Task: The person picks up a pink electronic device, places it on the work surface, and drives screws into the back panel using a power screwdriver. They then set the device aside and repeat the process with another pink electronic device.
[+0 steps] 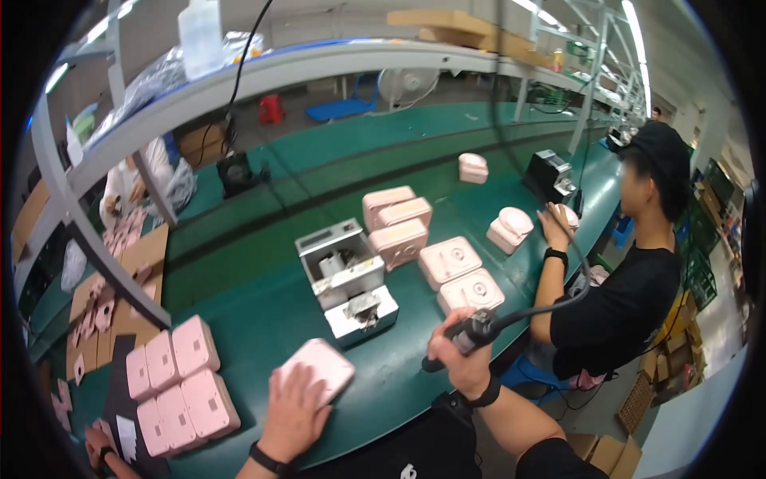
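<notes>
My left hand (297, 405) lies with its fingers spread flat over a pale pink plastic case (331, 369) on the bench. In my right hand (463, 363) is a black corded electric screwdriver (472, 334), its cable looping up to the right. The tool points left and is apart from the case under my left hand. Just beyond the hands stands a silver-and-white screw feeder (343, 275). Two pink cases with round fittings (469, 289) lie beyond the screwdriver, and a group of upright pink cases (397, 231) stands beside the feeder.
Stacked pink cases (187, 411) sit at the left. A co-worker (618, 263) in black works at the right, near a second feeder (550, 177). The green bench (263, 319) runs under a grey metal shelf frame (319, 70). Another person's hand (100, 443) shows at lower left.
</notes>
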The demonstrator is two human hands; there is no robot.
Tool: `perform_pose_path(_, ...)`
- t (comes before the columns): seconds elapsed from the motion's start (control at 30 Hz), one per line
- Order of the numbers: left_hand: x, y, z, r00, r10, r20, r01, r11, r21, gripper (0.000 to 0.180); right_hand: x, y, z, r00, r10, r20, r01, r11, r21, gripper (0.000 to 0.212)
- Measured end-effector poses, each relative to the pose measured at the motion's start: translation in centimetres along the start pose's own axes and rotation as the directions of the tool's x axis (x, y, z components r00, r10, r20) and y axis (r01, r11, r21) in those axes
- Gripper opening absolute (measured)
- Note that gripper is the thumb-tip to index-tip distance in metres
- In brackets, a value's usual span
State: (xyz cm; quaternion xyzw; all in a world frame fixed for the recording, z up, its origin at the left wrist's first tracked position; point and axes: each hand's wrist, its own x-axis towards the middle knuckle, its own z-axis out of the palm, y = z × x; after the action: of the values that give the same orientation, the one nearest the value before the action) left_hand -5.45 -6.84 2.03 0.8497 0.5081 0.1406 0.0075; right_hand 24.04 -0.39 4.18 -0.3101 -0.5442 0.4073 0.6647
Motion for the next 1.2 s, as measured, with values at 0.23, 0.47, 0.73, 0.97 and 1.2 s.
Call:
perform_pose_path(0.23, 5.3, 0.6, 1.6, 0.960, 0.275, -0.049, -0.279, 0.933, -0.230, 0.048, 4.0, -0.9, 1.6, 0.981, 0.194, 0.009, -0.191, 0.971, -0.143, 0.018)
perform_pose_path(0.47, 4.1, -1.3, 0.5, 0.992, 0.081, -0.099, -0.107, 0.950, -0.295, 0.076, 8.0, -2.7, 4.7, 0.999, 0.038, 0.000, -0.037, 0.983, 0.181, 0.014)
perform_pose_path(0.73, 4.1, -2.9, 3.2, 0.999, 0.002, -0.048, -0.031, 0.787, -0.616, 0.090, 12.3, -0.7, 8.8, 0.988, -0.054, 0.144, 0.055, 0.998, -0.005, 0.013)
perform_pose_path(0.97, 4.0, -3.2, 3.6, 0.999, -0.042, -0.014, 0.024, 0.780, -0.626, 0.089, 10.8, -1.0, 8.4, 0.980, 0.076, 0.183, -0.077, 0.997, -0.001, 0.012)
perform_pose_path(1.2, 4.2, -3.1, 3.4, 0.999, -0.046, -0.011, 0.028, 0.773, -0.634, 0.089, 9.7, -0.6, 7.7, 0.981, 0.009, 0.195, -0.016, 0.999, 0.032, 0.013)
